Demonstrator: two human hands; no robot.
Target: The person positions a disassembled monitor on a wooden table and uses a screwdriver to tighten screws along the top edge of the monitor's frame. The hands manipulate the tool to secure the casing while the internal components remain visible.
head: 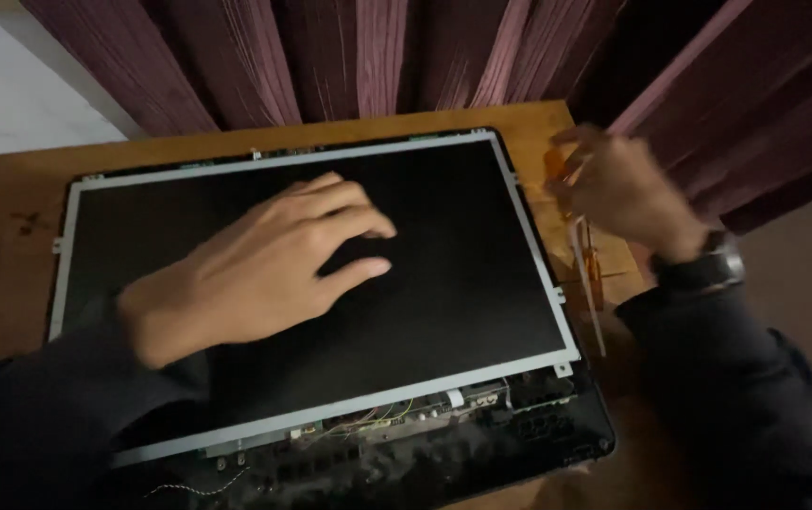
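The left hand (255,269) lies flat, fingers spread, on the black screen panel (462,283), holding nothing. At three o'clock, the right hand (623,194) hovers past the panel's edge; its grip is blurred, cannot tell.

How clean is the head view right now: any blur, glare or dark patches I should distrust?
Head view: dim overall; the right hand is motion-blurred at the table edge, the left hand fairly sharp over the black screen panel, which shows no glare; dark sleeves and lower casing lose detail in shadow.
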